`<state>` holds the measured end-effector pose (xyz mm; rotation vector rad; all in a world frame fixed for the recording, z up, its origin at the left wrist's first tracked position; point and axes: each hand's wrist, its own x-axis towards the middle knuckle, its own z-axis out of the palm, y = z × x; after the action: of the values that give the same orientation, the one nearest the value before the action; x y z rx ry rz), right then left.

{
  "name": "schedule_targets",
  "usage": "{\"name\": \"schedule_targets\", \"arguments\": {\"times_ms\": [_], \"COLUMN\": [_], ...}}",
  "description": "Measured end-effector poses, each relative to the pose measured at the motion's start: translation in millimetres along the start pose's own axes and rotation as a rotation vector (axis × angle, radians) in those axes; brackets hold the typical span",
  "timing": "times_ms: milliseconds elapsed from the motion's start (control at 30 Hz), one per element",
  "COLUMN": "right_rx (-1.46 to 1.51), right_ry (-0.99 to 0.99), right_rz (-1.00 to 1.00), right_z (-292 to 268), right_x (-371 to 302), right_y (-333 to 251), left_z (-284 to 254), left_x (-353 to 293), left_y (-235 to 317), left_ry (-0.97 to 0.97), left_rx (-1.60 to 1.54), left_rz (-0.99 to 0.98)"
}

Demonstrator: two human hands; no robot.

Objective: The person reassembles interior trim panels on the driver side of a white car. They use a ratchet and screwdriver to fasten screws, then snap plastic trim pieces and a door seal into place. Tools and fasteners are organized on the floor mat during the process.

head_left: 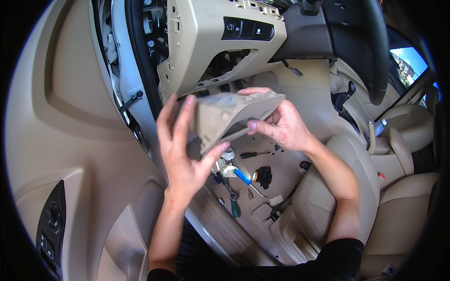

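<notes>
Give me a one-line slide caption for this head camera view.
Both hands, left hand and right hand, hold a beige trim panel below the dashboard, tools scattered on the footwell floor.

beige car floor (286,168), black screwdriver (253,154), green-handled screwdriver (235,208), blue-handled tool (242,176), black part (264,176)

Beige plastic trim panel (229,117), tilted, below the open dashboard gap.
</notes>
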<state>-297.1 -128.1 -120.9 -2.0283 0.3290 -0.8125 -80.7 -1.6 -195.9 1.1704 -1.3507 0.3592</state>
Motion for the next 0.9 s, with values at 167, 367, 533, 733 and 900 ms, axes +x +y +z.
{"name": "schedule_targets", "arguments": {"times_ms": [167,367,533,733,900], "right_rx": [-0.179,-0.332,-0.416,-0.373,-0.749], "right_ry": [0.371,0.546,0.596,0.494,0.382], "right_rz": [-0.265,-0.351,-0.265,-0.257,-0.201], "right_z": [5,-9,-12,-14,-35], "right_x": [13,26,41,75,86], "right_y": [27,51,60,61,51], "left_z": [18,57,74,66,67], "left_x": [2,5,20,47,58], "left_y": [-9,-18,-32,-50,-54], "left_ry": [0.215,0.064,0.138,0.274,0.263], "left_rx": [0.078,-0.012,-0.032,0.021,0.181], "left_rz": [-0.031,-0.051,-0.129,-0.150,-0.025]}}
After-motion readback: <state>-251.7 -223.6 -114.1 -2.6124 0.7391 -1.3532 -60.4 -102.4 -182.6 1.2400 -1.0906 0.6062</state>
